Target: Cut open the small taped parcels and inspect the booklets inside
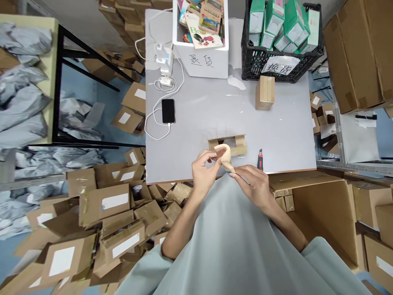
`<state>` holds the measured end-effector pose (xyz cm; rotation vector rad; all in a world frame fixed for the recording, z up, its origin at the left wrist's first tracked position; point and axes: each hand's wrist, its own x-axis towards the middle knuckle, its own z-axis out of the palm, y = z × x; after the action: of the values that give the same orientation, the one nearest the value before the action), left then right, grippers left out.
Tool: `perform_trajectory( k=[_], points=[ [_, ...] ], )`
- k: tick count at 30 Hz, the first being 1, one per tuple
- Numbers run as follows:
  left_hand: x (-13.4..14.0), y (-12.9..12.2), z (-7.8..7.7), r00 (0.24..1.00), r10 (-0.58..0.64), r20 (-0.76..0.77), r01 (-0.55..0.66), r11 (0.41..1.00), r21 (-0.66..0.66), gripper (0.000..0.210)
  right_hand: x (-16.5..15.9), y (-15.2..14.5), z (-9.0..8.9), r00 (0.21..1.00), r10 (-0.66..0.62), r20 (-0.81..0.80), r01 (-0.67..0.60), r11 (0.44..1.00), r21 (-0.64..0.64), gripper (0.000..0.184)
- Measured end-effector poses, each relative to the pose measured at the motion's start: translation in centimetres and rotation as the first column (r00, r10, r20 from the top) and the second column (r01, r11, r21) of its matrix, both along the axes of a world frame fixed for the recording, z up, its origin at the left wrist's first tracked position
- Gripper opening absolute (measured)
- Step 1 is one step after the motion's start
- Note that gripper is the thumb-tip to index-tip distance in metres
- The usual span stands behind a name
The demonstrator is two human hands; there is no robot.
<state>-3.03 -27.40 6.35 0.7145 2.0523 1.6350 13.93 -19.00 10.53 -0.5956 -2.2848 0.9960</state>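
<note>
Close to the table's front edge, both of my hands hold a curled, tan, smooth piece point(226, 157) whose exact kind I cannot make out. The thumb and forefinger of my left hand point(205, 171) pinch its upper left side. At its lower right end, the fingers of my right hand point(254, 182) are closed on a narrow tip. Just behind the piece lies a small open cardboard box point(241, 148), partly covered by it. A red and black utility knife point(260, 159) rests on the table to the right, near my right hand but apart from it.
A small taped box point(265, 93) stands on the grey table point(202, 106). Behind it are a white bin point(201, 65) of booklets and a black crate point(250, 61) of green boxes. A phone point(168, 111) lies left, cabled. Cardboard boxes point(115, 203) crowd the floor; a large carton point(325, 217) stands right.
</note>
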Motion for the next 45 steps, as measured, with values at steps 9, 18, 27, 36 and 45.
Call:
perform_trajectory(
  k=[9,18,27,36,45],
  points=[
    [0.7,-0.5,0.5,0.978,-0.081,-0.192,0.093,0.994,0.054,0.019,0.3,-0.7,-0.7,0.998,-0.055,-0.004,0.055,0.971,0.232,0.026],
    [0.9,-1.2,0.9,0.895,-0.279,-0.347,0.345,0.927,0.144,0.062,0.8,-0.3,-0.4,0.993,-0.110,-0.041,0.117,0.954,0.277,0.037],
    [1.9,-0.8,2.3,0.896,-0.213,-0.389,0.240,0.971,0.022,0.054,1.1,-0.7,-1.9,0.993,-0.117,-0.002,0.111,0.933,0.343,0.037],
    [2.0,-0.8,2.0,0.924,-0.211,-0.320,0.232,0.972,0.029,0.050,1.2,-1.0,-3.1,0.985,-0.171,0.023,0.144,0.888,0.436,0.035],
    [3.0,-1.1,1.9,0.959,-0.207,-0.192,0.210,0.978,-0.002,0.041,1.6,-1.1,-4.1,0.984,-0.175,0.012,0.157,0.908,0.388,0.054]
  ],
)
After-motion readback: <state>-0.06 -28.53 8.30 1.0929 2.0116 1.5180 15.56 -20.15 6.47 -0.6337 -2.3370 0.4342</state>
